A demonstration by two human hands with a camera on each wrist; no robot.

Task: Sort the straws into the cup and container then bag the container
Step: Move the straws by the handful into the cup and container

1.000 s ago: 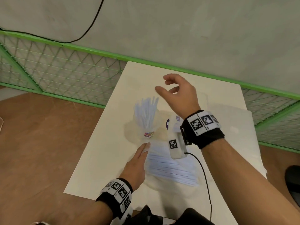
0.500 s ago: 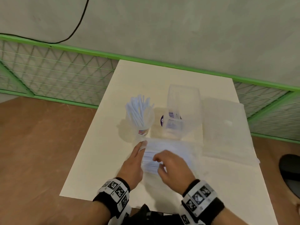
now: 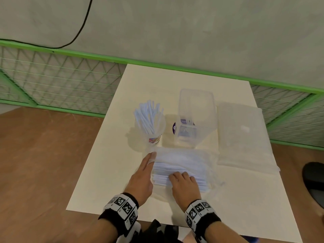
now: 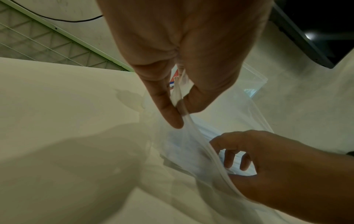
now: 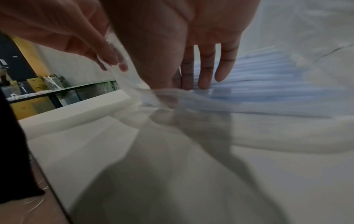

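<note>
A clear cup [image 3: 154, 135] holding several pale blue straws [image 3: 148, 118] stands left of a tall clear container [image 3: 195, 118]. In front of them lies a clear straw bag [image 3: 201, 160] with loose pale blue straws [image 5: 268, 84] inside. My left hand [image 3: 145, 171] pinches the bag's open edge [image 4: 191, 128] between thumb and forefinger [image 4: 178, 112]. My right hand [image 3: 182, 179] reaches into the bag's mouth, its fingers [image 5: 203, 75] lying fairly straight on the straws. No straw shows as gripped.
A second flat clear plastic bag [image 3: 240, 134] lies on the white table [image 3: 108, 163] right of the container. A green wire fence [image 3: 61, 81] runs behind the table. A dark object [image 3: 315, 181] sits off the table's right edge.
My right hand dropped from above the container to the straw bag and now has its fingers inside the mouth. My left hand stayed on the bag's left edge.
</note>
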